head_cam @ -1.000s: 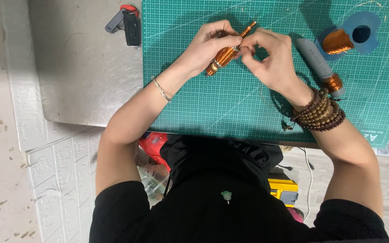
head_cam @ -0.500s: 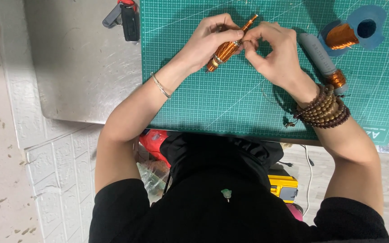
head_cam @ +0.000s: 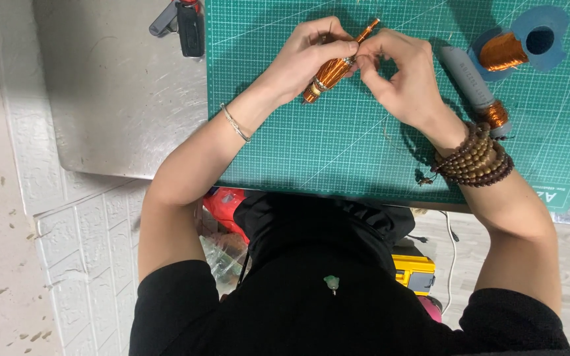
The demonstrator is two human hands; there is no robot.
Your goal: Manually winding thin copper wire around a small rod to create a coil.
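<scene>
The left hand stayed clenched around the copper coil; the right hand had shifted closer, pinching its wire end.

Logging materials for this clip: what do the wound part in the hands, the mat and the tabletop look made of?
Wound part: glossy orange strands, probably enamelled copper wire on a core with a metal shaft; left hand and right hand both grip it. Cutting mat: matte green with a white grid, likely vinyl or rubber. Tabletop: dull grey, scratched, seemingly sheet metal.
</scene>
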